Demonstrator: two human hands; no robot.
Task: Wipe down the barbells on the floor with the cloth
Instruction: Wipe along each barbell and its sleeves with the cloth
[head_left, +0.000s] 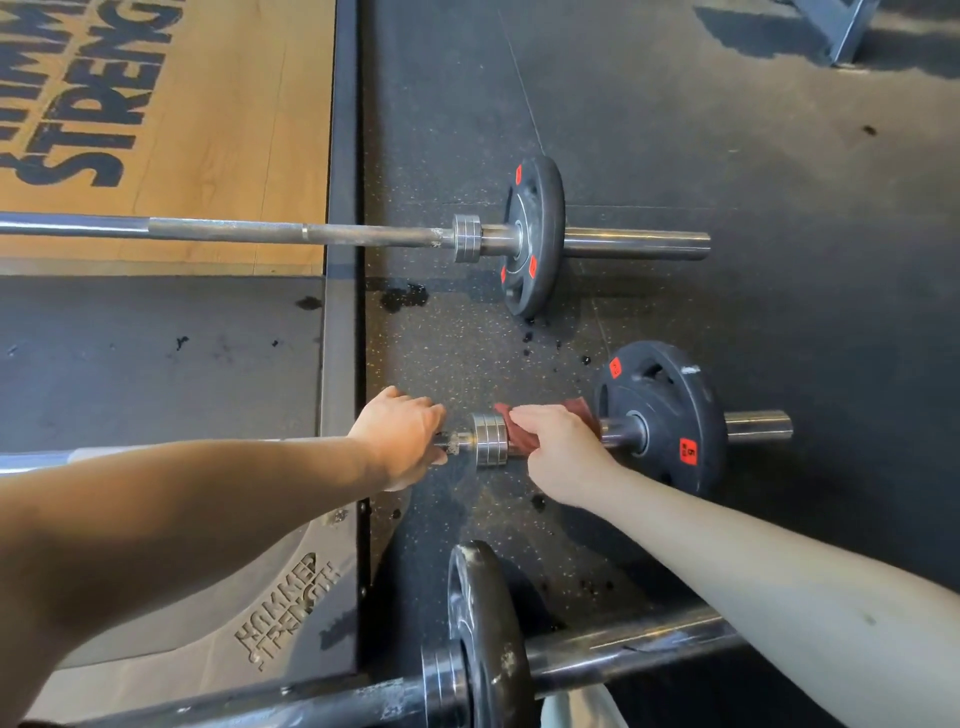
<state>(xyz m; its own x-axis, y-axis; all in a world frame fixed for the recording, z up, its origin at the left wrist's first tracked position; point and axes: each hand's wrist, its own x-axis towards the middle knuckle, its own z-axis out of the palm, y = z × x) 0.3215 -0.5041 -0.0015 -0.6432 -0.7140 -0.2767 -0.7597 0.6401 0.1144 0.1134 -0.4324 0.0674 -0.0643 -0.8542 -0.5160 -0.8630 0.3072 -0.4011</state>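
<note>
Head view: the barbell (488, 439) is held by the left hand (402, 439); the cloth (521, 440) (half hidden) is squeezed round it by the right hand (563, 447), with open floor (779, 182) around.

The right hand (561, 447) hid most of the cloth (581, 407). The far bar (234, 231) ran off the left edge.

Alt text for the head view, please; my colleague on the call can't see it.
The right hand grips a dark red cloth round the middle barbell between its collar and black plate, while the left hand grips the shaft. A second barbell lies farther off and a third barbell nearer the camera, on dark rubber floor.
</note>
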